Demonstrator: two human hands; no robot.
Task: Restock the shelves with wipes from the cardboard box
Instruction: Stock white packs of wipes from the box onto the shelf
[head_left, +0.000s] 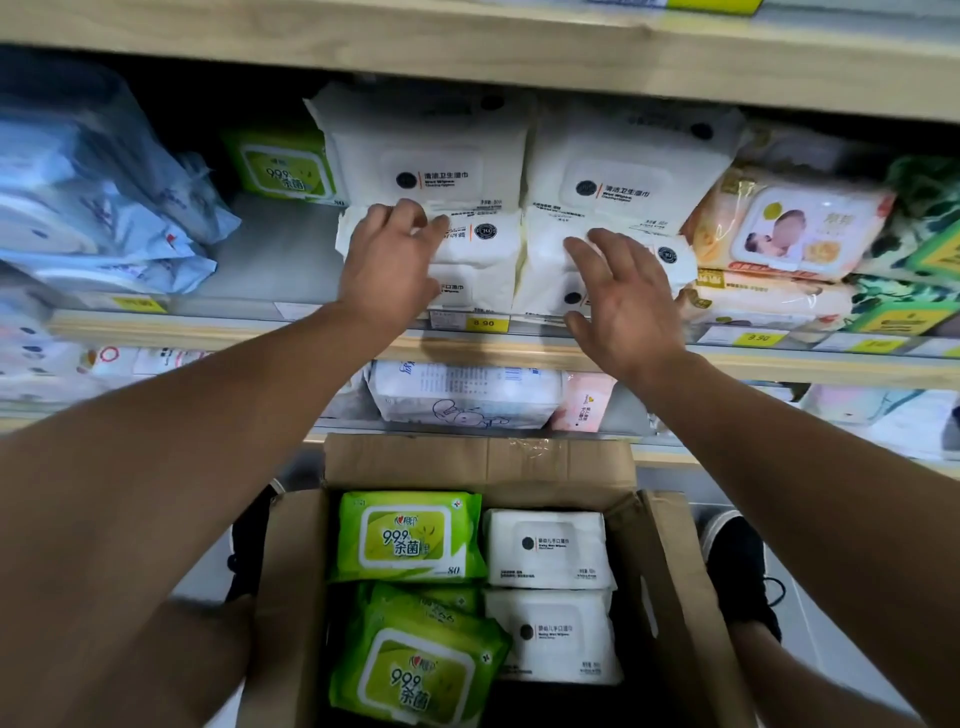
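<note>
White wipe packs (483, 249) stand stacked in two columns on the middle shelf (270, 270). My left hand (389, 265) rests on the left column with its fingers curled over a pack's top edge. My right hand (623, 301) is spread flat in front of the right column (545, 260), fingers apart, at or just off the packs. Below, the open cardboard box (670, 582) holds green wipe packs (410, 535) on its left side and white wipe packs (548, 548) on its right.
A green pack (283, 166) sits at the shelf's back left beside a bare gap. Blue packs (93, 197) fill the far left, orange baby wipe packs (784, 228) the right. A wooden shelf (467, 57) hangs above. Dark shoes (743, 571) flank the box.
</note>
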